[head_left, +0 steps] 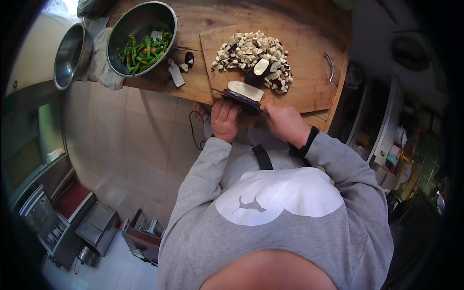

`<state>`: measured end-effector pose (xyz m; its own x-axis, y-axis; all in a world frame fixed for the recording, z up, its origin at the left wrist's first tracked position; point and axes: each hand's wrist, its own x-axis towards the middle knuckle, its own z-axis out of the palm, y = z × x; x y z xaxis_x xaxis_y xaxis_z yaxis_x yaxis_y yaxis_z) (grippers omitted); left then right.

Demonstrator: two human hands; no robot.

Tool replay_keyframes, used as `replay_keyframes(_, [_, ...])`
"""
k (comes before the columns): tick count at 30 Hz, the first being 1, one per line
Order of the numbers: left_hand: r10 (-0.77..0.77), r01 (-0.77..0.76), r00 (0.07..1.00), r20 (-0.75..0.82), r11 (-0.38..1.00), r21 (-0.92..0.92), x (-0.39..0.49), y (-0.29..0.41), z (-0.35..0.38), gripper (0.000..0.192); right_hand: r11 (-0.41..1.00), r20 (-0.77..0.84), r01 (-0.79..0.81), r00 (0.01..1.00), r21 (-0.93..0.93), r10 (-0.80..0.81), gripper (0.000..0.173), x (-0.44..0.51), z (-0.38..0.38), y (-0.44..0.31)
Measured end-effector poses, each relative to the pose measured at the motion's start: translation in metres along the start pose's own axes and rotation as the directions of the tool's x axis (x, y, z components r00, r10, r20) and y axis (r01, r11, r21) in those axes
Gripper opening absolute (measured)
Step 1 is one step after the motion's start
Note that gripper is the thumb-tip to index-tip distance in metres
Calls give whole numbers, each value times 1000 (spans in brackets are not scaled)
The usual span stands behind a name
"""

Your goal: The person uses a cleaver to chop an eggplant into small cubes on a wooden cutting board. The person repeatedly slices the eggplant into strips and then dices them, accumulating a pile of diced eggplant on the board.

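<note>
My right hand (288,124) grips a knife, whose handle is hidden in the fist; its thin blade reaches left along the near edge of the wooden cutting board (308,94). With bent fingers, my left hand (224,119) holds a purple-skinned eggplant piece (242,102) against the blade. A pale cut eggplant slice (245,90) lies just beyond the blade. Behind it rests another eggplant piece (261,67) with a pale cut face up. Diced eggplant (250,49) is heaped on the board's far part.
At the left of the wooden table (192,21), a steel bowl (172,36) holds green peppers and something red. Another steel bowl (70,54) stands farther left by a cloth (103,61). Eggplant trimmings (188,59) lie beside the board. A curved metal handle (330,67) is at the board's right.
</note>
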<state>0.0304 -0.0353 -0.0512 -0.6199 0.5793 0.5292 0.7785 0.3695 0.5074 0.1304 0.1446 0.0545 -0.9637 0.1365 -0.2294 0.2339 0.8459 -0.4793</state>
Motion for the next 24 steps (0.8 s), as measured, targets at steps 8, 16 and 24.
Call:
replay_keyframes(8, [-26, 25, 998, -60, 1000, -18, -1, 0, 3, 33, 997, 75, -65, 995, -49, 68, 11, -39, -38, -13])
replay_keyframes(16, [-28, 26, 999, -43, 999, -46, -5, -3, 4, 38, 989, 121, -99, 986, -109, 112, 12, -56, -45, -19])
replay_keyframes(24, [-67, 67, 998, -7, 998, -18, -5, -1, 4, 33, 996, 153, -88, 984, -26, 91, 11, -27, -42, -22])
